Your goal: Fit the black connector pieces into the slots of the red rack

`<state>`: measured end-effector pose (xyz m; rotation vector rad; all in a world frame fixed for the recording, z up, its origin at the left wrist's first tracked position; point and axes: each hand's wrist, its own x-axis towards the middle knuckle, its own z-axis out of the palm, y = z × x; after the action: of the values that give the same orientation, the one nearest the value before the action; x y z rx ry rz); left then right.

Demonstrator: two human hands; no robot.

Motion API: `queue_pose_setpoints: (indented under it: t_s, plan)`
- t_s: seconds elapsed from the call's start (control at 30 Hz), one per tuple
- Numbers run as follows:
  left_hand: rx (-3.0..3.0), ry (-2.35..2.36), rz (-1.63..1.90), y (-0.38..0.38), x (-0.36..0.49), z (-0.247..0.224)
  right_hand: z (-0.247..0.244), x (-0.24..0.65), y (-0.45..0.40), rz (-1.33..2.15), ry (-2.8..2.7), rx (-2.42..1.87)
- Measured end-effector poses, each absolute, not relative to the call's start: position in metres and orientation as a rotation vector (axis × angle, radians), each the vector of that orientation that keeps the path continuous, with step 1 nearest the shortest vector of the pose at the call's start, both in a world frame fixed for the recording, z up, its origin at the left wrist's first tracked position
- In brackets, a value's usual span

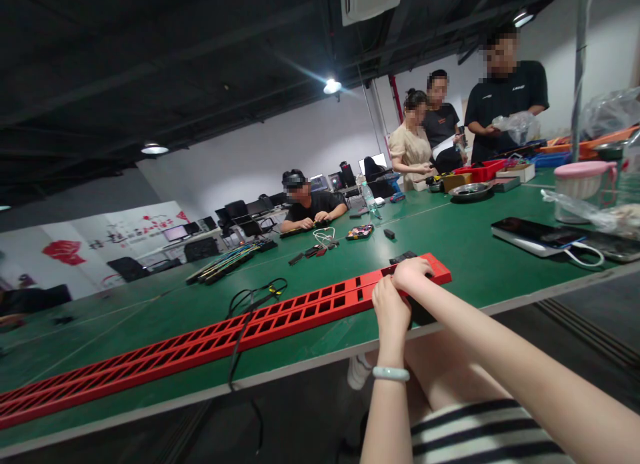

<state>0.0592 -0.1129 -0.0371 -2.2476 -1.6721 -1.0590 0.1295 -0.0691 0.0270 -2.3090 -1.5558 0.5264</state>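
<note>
A long red slotted rail [300, 311] with two rows of rectangular openings lies slantwise across the green table. Both of my hands are at its right end. My left hand [391, 309], with a pale bangle on the wrist, grips the near edge with its fingers pressed together. Just beyond it, my right hand [414, 275] bends over the top of the rail with curled fingers. Its fingertips are hidden, so anything small in them cannot be made out. A small black part [403, 257] lies against the far edge, and something dark shows below my hands.
A black strap [242, 334] crosses the rail and hangs off the table edge. Phones [537, 232] with a white cable and a pink-lidded cup [580, 187] stand right. Rods [225, 263] and small parts lie farther back. A co-worker [313, 207] sits opposite; several people stand behind.
</note>
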Motion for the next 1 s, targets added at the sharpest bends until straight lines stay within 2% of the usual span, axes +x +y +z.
queue_pose_setpoints:
  t_s: [0.63,1.0]
  plan:
    - [-2.242,-1.778,-1.041,-0.106,0.06,-0.038,-0.007,0.123,-0.039,0.174,-1.29,-2.639]
    - [-2.236,-1.753,-1.034,-0.106,0.061,-0.037,-0.007,0.122,-0.034,0.239,-1.262,-2.634]
